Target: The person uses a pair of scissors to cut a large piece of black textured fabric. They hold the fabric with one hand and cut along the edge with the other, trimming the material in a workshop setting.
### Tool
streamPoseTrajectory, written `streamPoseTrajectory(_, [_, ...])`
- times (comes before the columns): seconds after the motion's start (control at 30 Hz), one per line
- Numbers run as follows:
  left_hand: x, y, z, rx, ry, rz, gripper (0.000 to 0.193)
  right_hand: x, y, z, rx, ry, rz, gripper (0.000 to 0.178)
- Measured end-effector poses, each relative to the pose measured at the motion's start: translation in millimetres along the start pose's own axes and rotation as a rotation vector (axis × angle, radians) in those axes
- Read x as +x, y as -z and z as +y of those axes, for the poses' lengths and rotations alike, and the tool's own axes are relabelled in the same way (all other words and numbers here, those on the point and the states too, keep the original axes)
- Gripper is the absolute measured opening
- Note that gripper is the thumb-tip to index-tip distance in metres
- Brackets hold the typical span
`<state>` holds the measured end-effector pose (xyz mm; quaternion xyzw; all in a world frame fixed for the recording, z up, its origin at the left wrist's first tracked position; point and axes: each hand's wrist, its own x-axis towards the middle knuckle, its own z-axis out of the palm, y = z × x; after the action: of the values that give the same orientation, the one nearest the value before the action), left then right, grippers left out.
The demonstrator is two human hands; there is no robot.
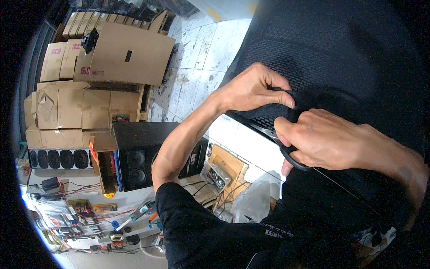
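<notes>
A large sheet of black mesh-textured cloth (286, 42) spreads over the upper right. My left hand (257, 89) pinches an edge of it between thumb and fingers. Just below and to the right, my right hand (324, 139) is closed around a pair of scissors (293, 160) with black handles. Their metal blades (266, 131) point left, by the edge of the cloth below my left hand. I cannot tell how far apart the blades are.
Stacked cardboard boxes (125, 54) stand on the tiled floor (201, 45) at left. Nearer are a black speaker cabinet (136, 134), a white workbench (85, 179) with tools and cables, an open wooden box (230, 159) and a clear plastic bag (253, 201).
</notes>
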<state>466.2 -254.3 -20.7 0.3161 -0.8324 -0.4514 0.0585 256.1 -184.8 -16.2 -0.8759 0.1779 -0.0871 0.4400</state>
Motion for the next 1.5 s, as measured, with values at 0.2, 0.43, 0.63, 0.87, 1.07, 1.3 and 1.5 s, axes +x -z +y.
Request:
streamPoseTrajectory(0.2, [-0.5, 2.4, 0.1, -0.013, 0.028, 0.01, 0.028, 1.1, 8.6, -9.8, 0.025, -0.089, -0.023, 0.036])
streamPoseTrajectory(0.43, [4.0, 3.4, 2.6, -0.047, 0.072, -0.002, 0.025, 16.2, 3.2, -2.9, -0.084, -0.015, 0.039, 0.044])
streamPoseTrajectory(0.63, [5.8, 7.0, 6.8, -0.034, 0.133, -0.01, 0.027, 24.4, 0.4, 1.6, -0.011, 0.029, 0.053, 0.034])
streamPoseTrajectory(0.87, [9.5, 6.1, 3.6, -0.099, 0.089, 0.085, 0.025, 29.2, 0.8, 3.0, 0.033, 0.017, 0.075, 0.034])
streamPoseTrajectory(1.07, [13.6, 7.7, -5.5, -0.119, 0.069, 0.127, 0.026, 41.2, 8.5, -2.1, -0.03, -0.006, 0.034, 0.034])
streamPoseTrajectory(1.3, [13.4, 11.2, -10.0, -0.1, 0.07, 0.14, 0.033, 46.2, 0.8, 3.3, 0.106, 0.074, 0.088, 0.017])
streamPoseTrajectory(1.5, [14.2, 12.8, -2.5, -0.115, 0.099, 0.145, 0.033, 52.6, 0.1, 3.4, -0.042, 0.005, 0.129, 0.038])
